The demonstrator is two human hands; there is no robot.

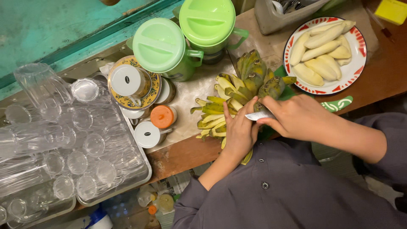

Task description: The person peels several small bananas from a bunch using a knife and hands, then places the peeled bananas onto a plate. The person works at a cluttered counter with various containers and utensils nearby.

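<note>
A bunch of green, unpeeled bananas (254, 76) lies on the worn wooden counter (381, 76), close to its near edge, with a heap of yellow-green banana peels (214, 114) spread just to the left of it. A short knife blade (259, 115) shows at the base of the bunch, between the two hands.

Past the bunch, to the right, a white plate with a red patterned rim (358, 63) holds several peeled, pale bananas (322, 51). Behind the bunch stand two green plastic jugs with lids (163, 46), touching each other. Left of the peels sit small jars with white lids and one with an orange lid (163, 116), beside a cup resting on a yellow patterned saucer (146, 99). Further left, metal trays (142, 159) are packed with clear drinking glasses (76, 140), many lying on their sides. A grey container (275, 19) stands at the far edge.

The left hand (239, 131) lies over the peels and the lower part of the bunch, fingers extended and together, pressing against the fruit. The right hand (296, 116) is curled closed around the knife, whose handle is hidden inside the fist, the blade pointing toward the left hand. Both arms wear grey sleeves.
</note>
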